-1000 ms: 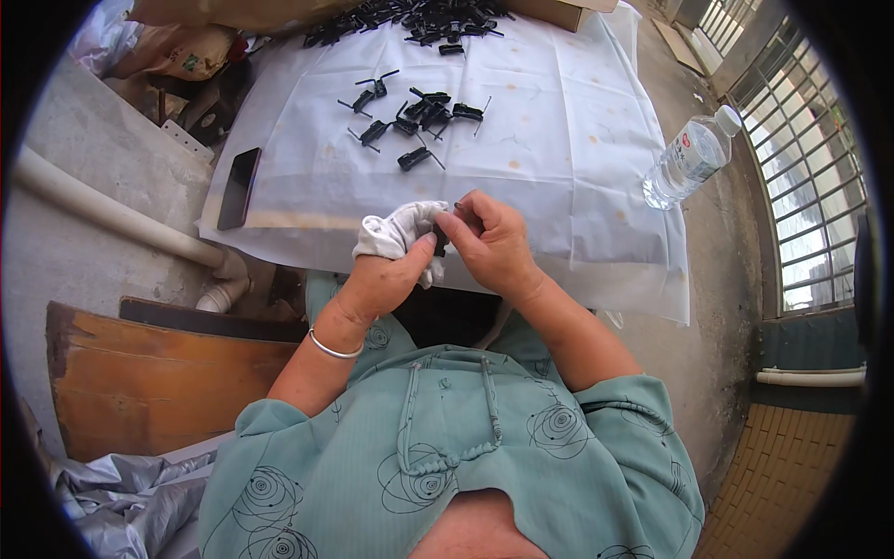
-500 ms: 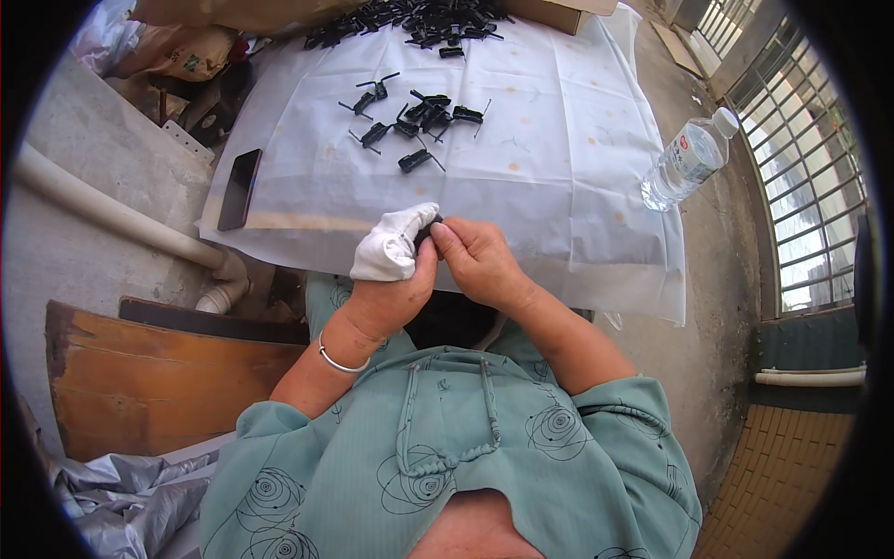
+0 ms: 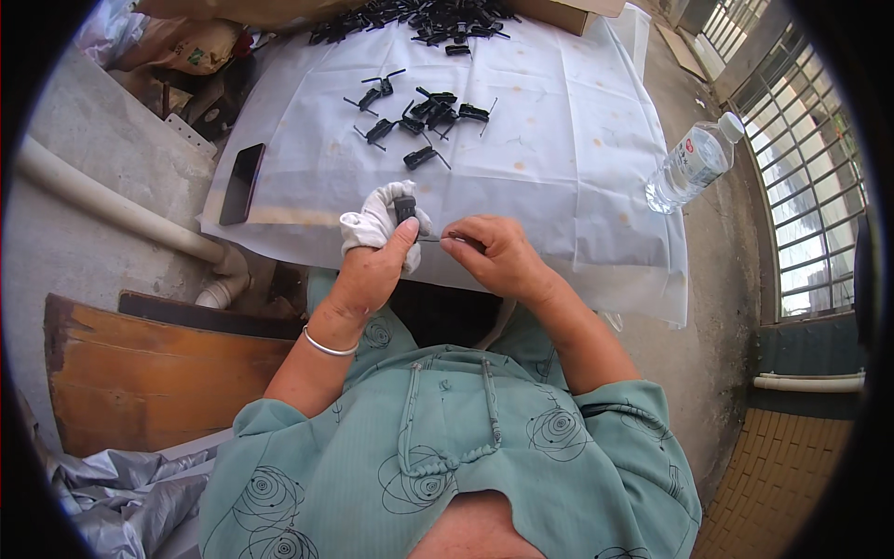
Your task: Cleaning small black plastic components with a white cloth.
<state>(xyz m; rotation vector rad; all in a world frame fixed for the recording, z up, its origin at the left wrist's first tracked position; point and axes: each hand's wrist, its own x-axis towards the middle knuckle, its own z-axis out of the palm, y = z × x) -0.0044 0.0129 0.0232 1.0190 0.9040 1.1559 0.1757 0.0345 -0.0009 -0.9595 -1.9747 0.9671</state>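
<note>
A white cloth (image 3: 372, 216) covers or is bunched around the fingers of my left hand (image 3: 371, 272), whose bare thumb presses a small black plastic part (image 3: 405, 207) against it. From the lower end of that part a thin dark rod (image 3: 429, 240) runs to the right. My right hand (image 3: 498, 253) pinches the rod's far end between thumb and curled fingers. Both hands are just above the table's near edge. Beyond them lies a loose group of similar black parts with thin rods (image 3: 431, 112). One stray part (image 3: 421, 156) is closest to my hands.
A large pile of black parts (image 3: 438, 20) covers the far side of the table, whose white plastic sheet (image 3: 559, 186) hangs over the edge. A phone (image 3: 242, 184) lies at the left, a clear water bottle (image 3: 694, 163) at the right. A cardboard box (image 3: 559, 13) is behind.
My hands have drawn apart, the left moving slightly left. The black part, mostly hidden before, now shows upright on the cloth, with the rod visible between my hands.
</note>
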